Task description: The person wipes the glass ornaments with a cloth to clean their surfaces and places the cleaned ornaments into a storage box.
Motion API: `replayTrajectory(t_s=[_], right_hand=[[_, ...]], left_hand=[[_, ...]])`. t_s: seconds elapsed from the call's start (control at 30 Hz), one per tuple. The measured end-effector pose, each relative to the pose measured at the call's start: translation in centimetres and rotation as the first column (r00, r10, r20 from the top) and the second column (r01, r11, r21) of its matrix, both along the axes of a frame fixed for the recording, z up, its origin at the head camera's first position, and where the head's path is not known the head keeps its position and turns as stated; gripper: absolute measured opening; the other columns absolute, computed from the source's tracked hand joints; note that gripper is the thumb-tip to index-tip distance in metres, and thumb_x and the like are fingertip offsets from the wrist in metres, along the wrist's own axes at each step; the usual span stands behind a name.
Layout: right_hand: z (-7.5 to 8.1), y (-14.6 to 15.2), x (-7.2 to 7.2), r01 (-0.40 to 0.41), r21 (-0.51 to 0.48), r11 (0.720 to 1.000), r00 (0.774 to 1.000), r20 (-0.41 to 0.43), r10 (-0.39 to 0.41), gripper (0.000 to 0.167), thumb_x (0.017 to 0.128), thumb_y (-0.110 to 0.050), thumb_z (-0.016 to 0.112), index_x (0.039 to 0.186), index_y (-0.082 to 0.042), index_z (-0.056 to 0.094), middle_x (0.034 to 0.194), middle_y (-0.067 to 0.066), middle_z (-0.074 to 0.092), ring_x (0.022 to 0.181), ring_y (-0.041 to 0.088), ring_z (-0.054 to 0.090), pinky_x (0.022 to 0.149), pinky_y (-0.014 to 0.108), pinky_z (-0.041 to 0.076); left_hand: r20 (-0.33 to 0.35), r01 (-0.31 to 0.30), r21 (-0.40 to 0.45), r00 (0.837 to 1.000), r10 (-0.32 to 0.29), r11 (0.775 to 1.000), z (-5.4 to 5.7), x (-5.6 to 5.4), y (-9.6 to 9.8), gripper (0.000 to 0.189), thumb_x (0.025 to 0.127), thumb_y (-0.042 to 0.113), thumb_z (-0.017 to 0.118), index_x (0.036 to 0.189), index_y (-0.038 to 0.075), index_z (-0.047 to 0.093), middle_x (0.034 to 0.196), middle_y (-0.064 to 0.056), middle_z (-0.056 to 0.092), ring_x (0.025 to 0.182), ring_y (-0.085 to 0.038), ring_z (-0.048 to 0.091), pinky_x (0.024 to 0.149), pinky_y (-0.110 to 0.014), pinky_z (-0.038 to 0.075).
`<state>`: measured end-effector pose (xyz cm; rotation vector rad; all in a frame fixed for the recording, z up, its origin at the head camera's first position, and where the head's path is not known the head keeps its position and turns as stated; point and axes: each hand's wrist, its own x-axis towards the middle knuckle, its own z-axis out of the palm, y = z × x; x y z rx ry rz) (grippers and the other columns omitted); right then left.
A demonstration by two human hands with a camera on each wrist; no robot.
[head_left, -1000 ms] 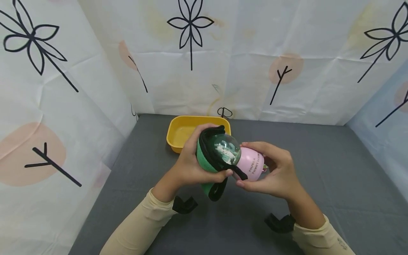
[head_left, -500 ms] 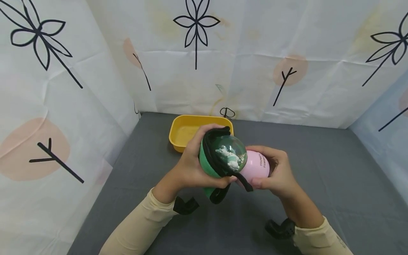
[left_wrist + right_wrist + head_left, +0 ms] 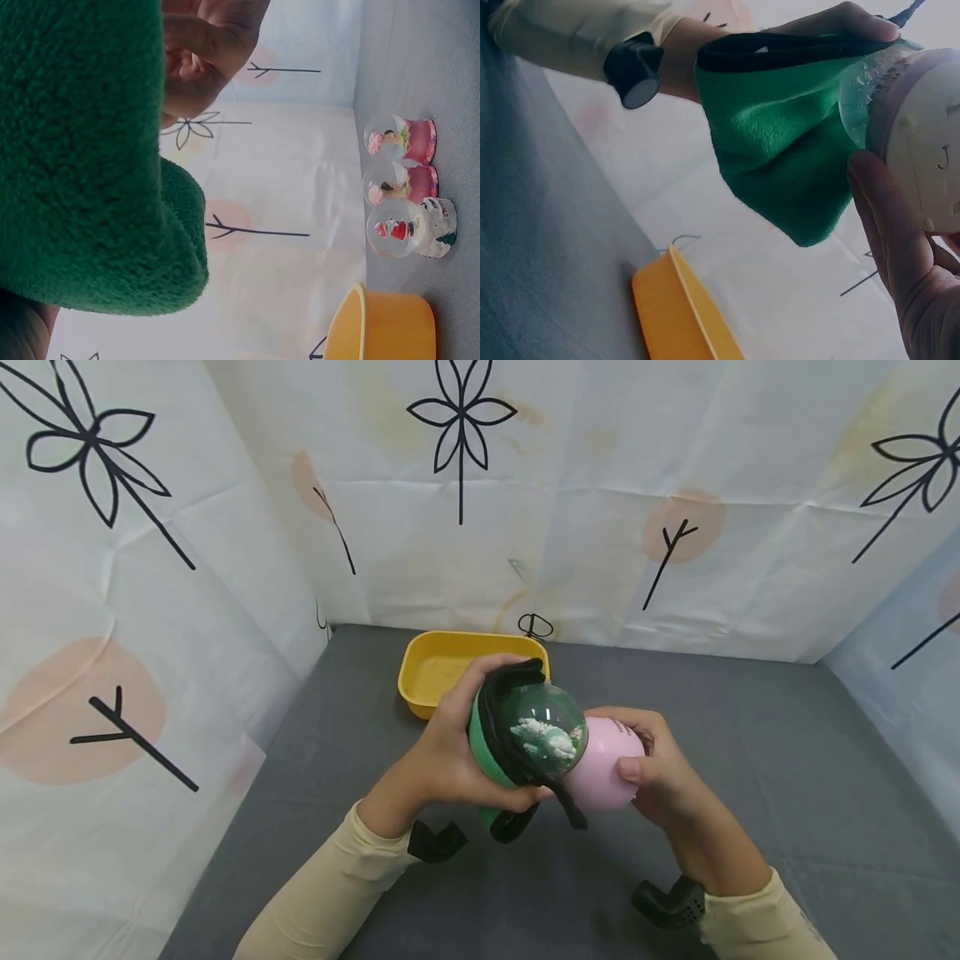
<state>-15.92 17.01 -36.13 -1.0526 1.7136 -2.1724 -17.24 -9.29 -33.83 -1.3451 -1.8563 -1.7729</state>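
A snow globe with a clear dome [image 3: 547,727], white and green figures inside and a pink base [image 3: 603,764] is held above the table between both hands. My right hand [image 3: 660,768] grips the base, thumb on its near side; the base's cream underside [image 3: 930,150] faces the right wrist view. My left hand [image 3: 457,752] holds a green fuzzy cloth [image 3: 82,150] with a black border [image 3: 498,718] around the dome's left side. In the left wrist view the cloth hides most of the globe, and part of the right hand [image 3: 210,52] shows beyond it.
A yellow plastic tub [image 3: 420,681] stands at the back of the grey table [image 3: 787,793], behind the left hand. The left wrist view shows two pink-based snow globes [image 3: 420,142] and one white-based snow globe [image 3: 435,229] beside it. Patterned white cloth walls [image 3: 585,527] enclose the table.
The right hand has turned the pink base, so its lettering has rolled up and mostly out of sight. The dome now shows more toward the head camera. The left hand keeps its grip on the cloth.
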Motion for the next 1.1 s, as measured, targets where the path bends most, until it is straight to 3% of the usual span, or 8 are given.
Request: replayTrajectory(t_s=[0.27, 0.4, 0.53, 0.73, 0.93, 1.1], right_hand=[[0.3, 0.2, 0.0, -0.038, 0.012, 0.999, 0.999, 0.025, 0.038, 0.042, 0.101, -0.039, 0.057, 0.128, -0.012, 0.073, 0.115, 0.0, 0.073, 0.098, 0.015, 0.068, 0.067, 0.035, 0.065], [0.5, 0.4, 0.1, -0.008, 0.008, 1.0, 1.0, 0.023, 0.008, 0.041, 0.101, -0.039, 0.056, 0.127, -0.012, 0.074, 0.113, 0.0, 0.074, 0.096, 0.014, 0.069, 0.066, 0.034, 0.064], [0.6, 0.9, 0.1, -0.063, -0.073, 0.995, 0.998, 0.014, 0.064, 0.043, 0.101, -0.035, 0.052, 0.13, -0.009, 0.071, 0.114, 0.003, 0.074, 0.091, 0.018, 0.072, 0.063, 0.036, 0.065], [0.9, 1.1, 0.1, -0.191, -0.253, 0.948, 0.979, 0.018, 0.202, 0.047, 0.099, -0.03, 0.049, 0.139, -0.009, 0.063, 0.126, 0.007, 0.071, 0.102, 0.024, 0.072, 0.082, 0.042, 0.067], [1.3, 1.3, 0.3, -0.187, -0.379, 0.906, 0.973, 0.056, 0.224, 0.063, 0.096, -0.025, 0.056, 0.154, -0.008, 0.041, 0.138, 0.014, 0.062, 0.116, 0.037, 0.069, 0.095, 0.046, 0.062], [1.5, 1.8, 0.2, -0.149, -0.449, 0.881, 0.973, 0.09, 0.211, 0.076, 0.094, -0.026, 0.056, 0.161, -0.008, 0.027, 0.142, 0.019, 0.057, 0.125, 0.035, 0.065, 0.1, 0.043, 0.06]], left_hand=[[0.033, 0.063, 0.121, 0.997, -0.068, 0.991, 0.0, -0.2, -0.2, 0.113, 0.061, 0.015, 0.101, 0.152, -0.002, 0.034, 0.142, -0.029, 0.056, 0.131, -0.039, 0.063, 0.109, -0.053, 0.057], [0.019, 0.062, 0.134, 0.998, -0.065, 0.989, 0.0, -0.3, -0.1, 0.112, 0.066, 0.023, 0.1, 0.152, -0.004, 0.033, 0.142, -0.029, 0.055, 0.131, -0.04, 0.062, 0.109, -0.053, 0.057], [0.014, 0.047, 0.141, 0.999, -0.049, 0.989, 0.0, -0.5, -0.2, 0.111, 0.07, 0.03, 0.099, 0.152, -0.004, 0.033, 0.142, -0.03, 0.056, 0.131, -0.042, 0.061, 0.11, -0.051, 0.056], [0.01, 0.037, 0.134, 0.999, -0.039, 0.99, -0.1, -0.6, -0.1, 0.111, 0.069, 0.028, 0.099, 0.152, -0.004, 0.033, 0.142, -0.029, 0.057, 0.131, -0.039, 0.061, 0.109, -0.049, 0.057], [0.014, 0.024, 0.14, 1.0, -0.026, 0.99, -0.1, -0.6, -0.1, 0.112, 0.069, 0.028, 0.099, 0.153, -0.003, 0.033, 0.142, -0.03, 0.056, 0.132, -0.039, 0.06, 0.109, -0.047, 0.057], [0.019, 0.019, 0.131, 1.0, -0.021, 0.991, -0.2, -0.6, -0.1, 0.112, 0.068, 0.026, 0.099, 0.153, -0.002, 0.033, 0.143, -0.027, 0.057, 0.132, -0.039, 0.06, 0.11, -0.047, 0.057]])
